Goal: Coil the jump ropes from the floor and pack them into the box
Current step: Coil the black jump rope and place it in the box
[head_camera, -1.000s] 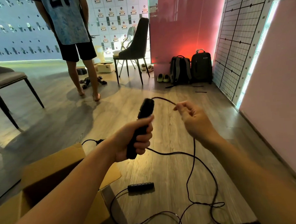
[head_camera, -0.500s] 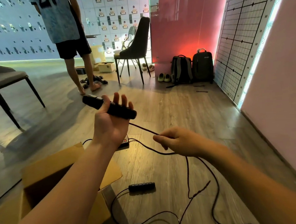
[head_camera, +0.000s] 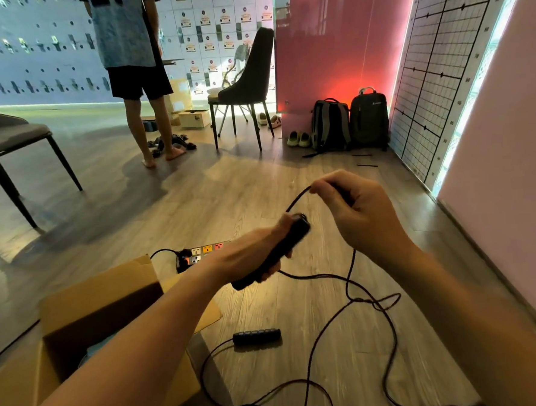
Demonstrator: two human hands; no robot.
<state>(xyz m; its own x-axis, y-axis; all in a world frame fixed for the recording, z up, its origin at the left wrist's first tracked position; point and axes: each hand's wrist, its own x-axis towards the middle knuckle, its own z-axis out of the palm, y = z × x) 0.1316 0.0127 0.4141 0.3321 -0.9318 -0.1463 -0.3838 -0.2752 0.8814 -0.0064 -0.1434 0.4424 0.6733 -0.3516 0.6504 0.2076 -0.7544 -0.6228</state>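
My left hand (head_camera: 257, 250) grips a black jump rope handle (head_camera: 276, 252) above the floor, the handle tilted up to the right. Just right of it and higher, my right hand (head_camera: 361, 216) pinches the black rope (head_camera: 297, 198) where it arcs out of the handle's top. From my hands the rope hangs down and trails in loose loops (head_camera: 390, 330) over the wooden floor. A second black handle (head_camera: 256, 336) lies on the floor below. An open cardboard box (head_camera: 88, 311) stands at lower left, partly behind my left forearm.
A power strip (head_camera: 200, 252) lies on the floor behind the box. A person (head_camera: 132, 63) stands at the back left near sandals. Chairs stand at left (head_camera: 8, 140) and centre back (head_camera: 247, 85). Two backpacks (head_camera: 349, 122) lean against the red wall; a pink wall bounds the right.
My left hand turned over and closed on the handle, bringing it down and to the right. My right hand rose with the rope to just above the handle's top.
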